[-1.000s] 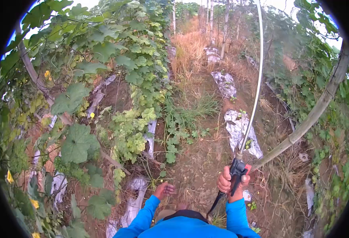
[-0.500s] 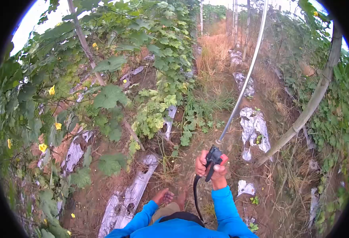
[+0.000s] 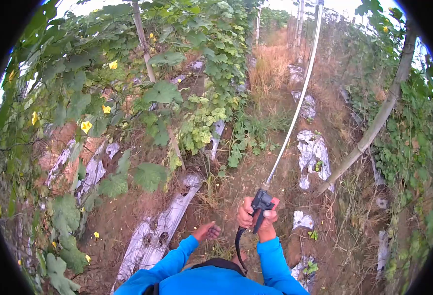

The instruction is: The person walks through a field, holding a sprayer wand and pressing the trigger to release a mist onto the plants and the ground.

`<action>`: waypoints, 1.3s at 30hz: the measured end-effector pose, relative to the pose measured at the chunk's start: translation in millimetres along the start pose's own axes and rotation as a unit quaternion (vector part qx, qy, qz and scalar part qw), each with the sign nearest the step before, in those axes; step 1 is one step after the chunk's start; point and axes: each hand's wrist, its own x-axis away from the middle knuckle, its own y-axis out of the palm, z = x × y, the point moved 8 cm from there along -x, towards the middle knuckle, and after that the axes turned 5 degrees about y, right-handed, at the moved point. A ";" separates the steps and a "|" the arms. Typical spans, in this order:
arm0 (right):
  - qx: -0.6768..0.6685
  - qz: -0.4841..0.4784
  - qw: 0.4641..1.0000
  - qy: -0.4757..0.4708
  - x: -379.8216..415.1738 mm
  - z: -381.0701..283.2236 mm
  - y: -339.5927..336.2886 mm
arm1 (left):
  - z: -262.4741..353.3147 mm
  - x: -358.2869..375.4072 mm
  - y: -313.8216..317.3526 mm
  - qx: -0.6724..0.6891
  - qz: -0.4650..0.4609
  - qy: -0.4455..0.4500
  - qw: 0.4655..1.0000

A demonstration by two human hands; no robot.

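My right hand (image 3: 258, 219) is wrapped round the black and red handle of a sprayer (image 3: 263, 200). From the handle a long metal wand (image 3: 295, 113) points forward and up, leaning slightly right. A black hose (image 3: 237, 246) curves down from the handle towards my waist. My left hand (image 3: 207, 231) hangs low, to the left of the hose, with its fingers slightly curled and apart and nothing in them.
Leafy vines with yellow flowers (image 3: 86, 127) hang at the left. A slanting wooden pole (image 3: 374, 129) stands at the right, a thinner pole (image 3: 145, 49) at the left. Torn silver plastic sheeting (image 3: 174, 221) lies on the soil. Dry grass (image 3: 270, 64) covers the path ahead.
The view has shifted, so the plants at the left appear further right. My right hand and the sprayer sit slightly lower and further left; my left hand has risen a little.
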 end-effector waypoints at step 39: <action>-0.406 -0.010 0.902 -0.149 115.5 298.7 49.2 | -252.6 352.0 -102.8 0.017 0.143 -0.106 0.984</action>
